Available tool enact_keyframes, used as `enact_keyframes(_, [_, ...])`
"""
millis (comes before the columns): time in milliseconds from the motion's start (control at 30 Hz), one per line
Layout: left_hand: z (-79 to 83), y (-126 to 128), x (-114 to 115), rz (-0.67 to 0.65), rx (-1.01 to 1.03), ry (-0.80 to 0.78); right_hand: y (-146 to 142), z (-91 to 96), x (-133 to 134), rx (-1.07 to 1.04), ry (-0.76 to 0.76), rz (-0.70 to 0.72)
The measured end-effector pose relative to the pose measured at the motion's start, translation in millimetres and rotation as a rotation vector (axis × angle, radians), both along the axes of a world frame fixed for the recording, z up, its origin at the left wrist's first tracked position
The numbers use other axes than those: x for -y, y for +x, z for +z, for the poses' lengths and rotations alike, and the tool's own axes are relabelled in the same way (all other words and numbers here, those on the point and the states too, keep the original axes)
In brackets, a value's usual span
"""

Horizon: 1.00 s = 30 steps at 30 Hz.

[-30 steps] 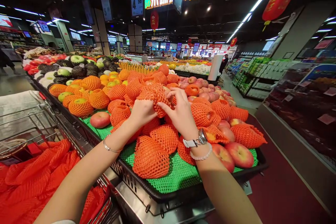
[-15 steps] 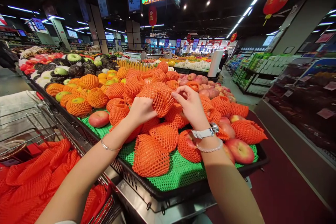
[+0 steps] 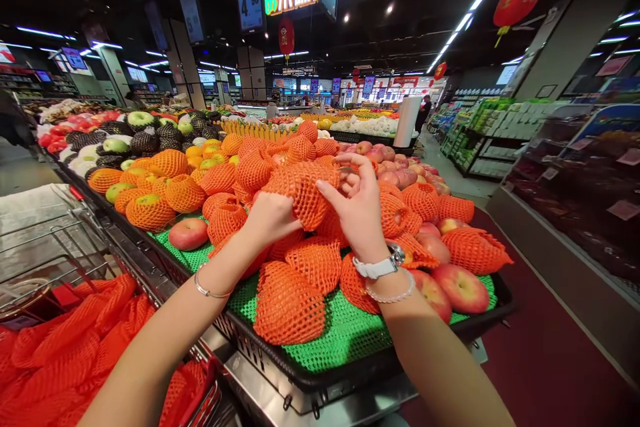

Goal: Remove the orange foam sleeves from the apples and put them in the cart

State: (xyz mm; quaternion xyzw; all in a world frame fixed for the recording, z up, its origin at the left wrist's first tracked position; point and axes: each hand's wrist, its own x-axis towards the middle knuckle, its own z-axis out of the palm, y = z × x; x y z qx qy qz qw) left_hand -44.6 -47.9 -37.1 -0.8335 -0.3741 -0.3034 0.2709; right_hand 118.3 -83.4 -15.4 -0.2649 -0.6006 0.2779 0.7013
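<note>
Above the heap I hold a netted apple (image 3: 300, 183), its orange foam sleeve covering most of the fruit. My left hand (image 3: 270, 217) is closed on the sleeve's lower left side. At the right end, the thumb of my right hand (image 3: 359, 203) presses on the net while the curled fingers reach round its far side; their tips are partly hidden. More netted apples (image 3: 290, 303) lie beneath and around both hands on a green mat (image 3: 345, 347) in a black tray (image 3: 320, 379). A bare red apple (image 3: 189, 233) sits left of my left hand.
On the left stands a wire shopping cart (image 3: 55, 227) holding loose red foam nets (image 3: 75, 340). Bare apples (image 3: 463, 288) lie at the tray's right corner. A white plastic-bag roll (image 3: 407, 121) stands behind the heap. Packaged goods (image 3: 590, 167) fill a stand on the right.
My right hand has moved from a fingertip pinch at the net's edge to wider-spread fingers around its right end. The left hand keeps its grip. The view has shifted slightly.
</note>
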Motion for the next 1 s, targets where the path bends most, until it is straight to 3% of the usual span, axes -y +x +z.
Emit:
enact_keyframes(167, [-3.3, 3.8, -1.6, 0.016, -0.040, 0.076, 5.4, -5.6, -13.6, -0.102, -0.009, -0.083])
enact_keyframes(300, [-2.2, 7.4, 0.8, 0.074, 0.003, 0.040, 13.1, -8.6, -24.2, -0.131, -0.003, -0.111])
enact_keyframes(500, [-1.2, 10.2, 2.4, 0.105, 0.200, -0.013, 15.5, -5.9, -26.8, -0.046, -0.024, -0.150])
enact_keyframes(667, [-3.8, 11.0, -0.3, 0.023, 0.501, -0.115, 17.1, -7.9, -30.3, -0.069, -0.162, 0.096])
enact_keyframes(833, [2.6, 7.7, -5.7, -0.267, 0.889, -0.291, 5.5, -9.4, -21.8, -0.031, -0.274, 0.250])
enact_keyframes(1000, [9.1, -2.7, -16.5, -0.238, 1.178, -0.264, -16.1, -19.2, -16.9, 0.166, -0.261, 0.346])
